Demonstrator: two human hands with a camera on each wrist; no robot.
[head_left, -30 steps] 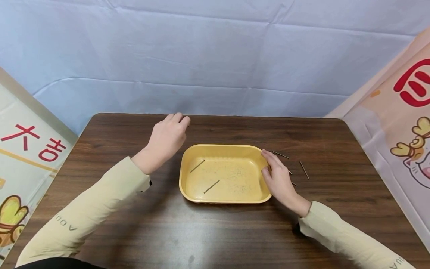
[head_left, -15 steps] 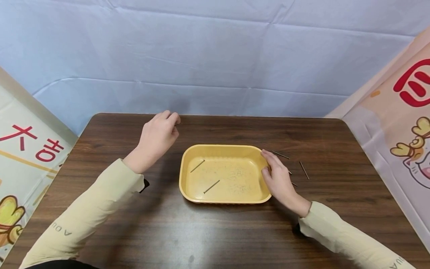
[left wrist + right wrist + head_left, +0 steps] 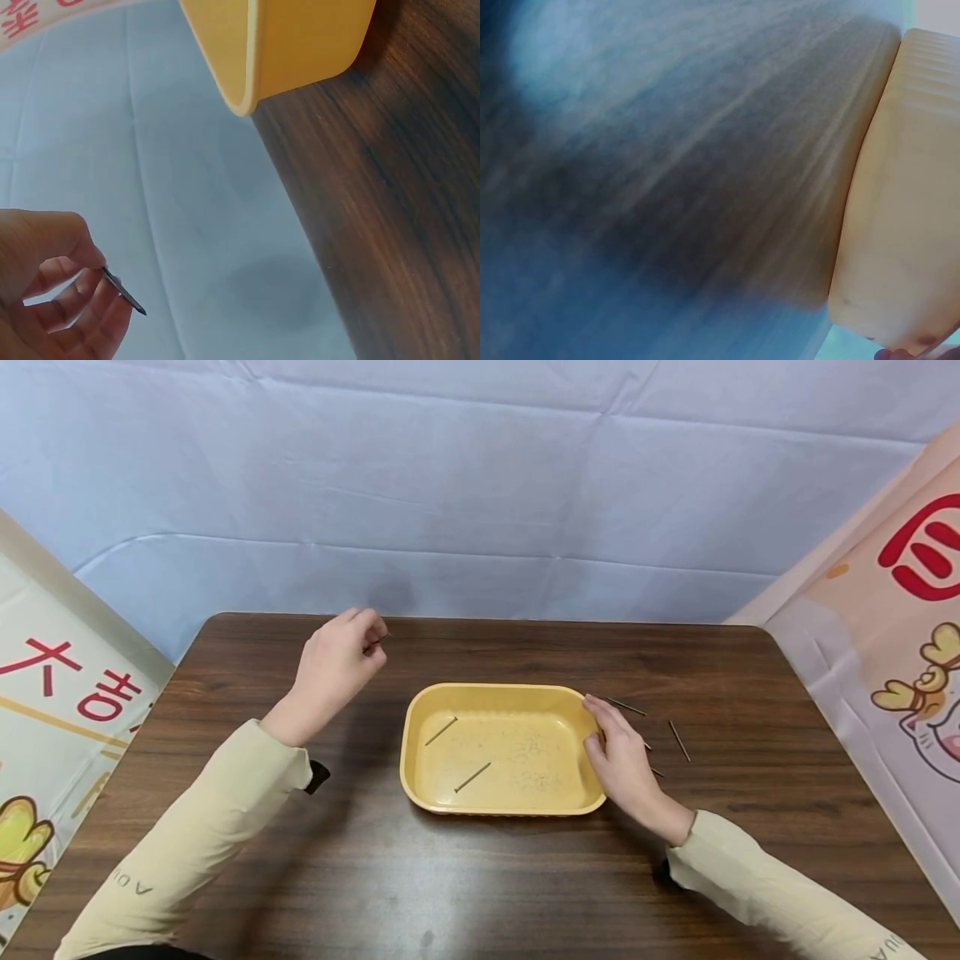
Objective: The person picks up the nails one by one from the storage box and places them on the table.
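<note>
My left hand is raised over the back left of the table, left of a yellow plastic tray. Between thumb and fingers it pinches a dark nail, whose pointed end sticks out. Two nails lie apart on the tray floor: one nail at the back left, another nail nearer the front. My right hand rests on the tray's right rim with its fingers fairly straight. The tray's outer wall fills the right side of the right wrist view, with fingertips at its lower edge.
Several loose nails lie right of the tray, among them a nail farthest right; some are partly covered by the right hand. The dark wooden table ends at a back edge before a pale cloth. Printed banners flank both sides.
My left hand has moved left and slightly back from the tray, and the nail tip now shows at its fingers. The right hand, the tray and its nails have stayed put.
</note>
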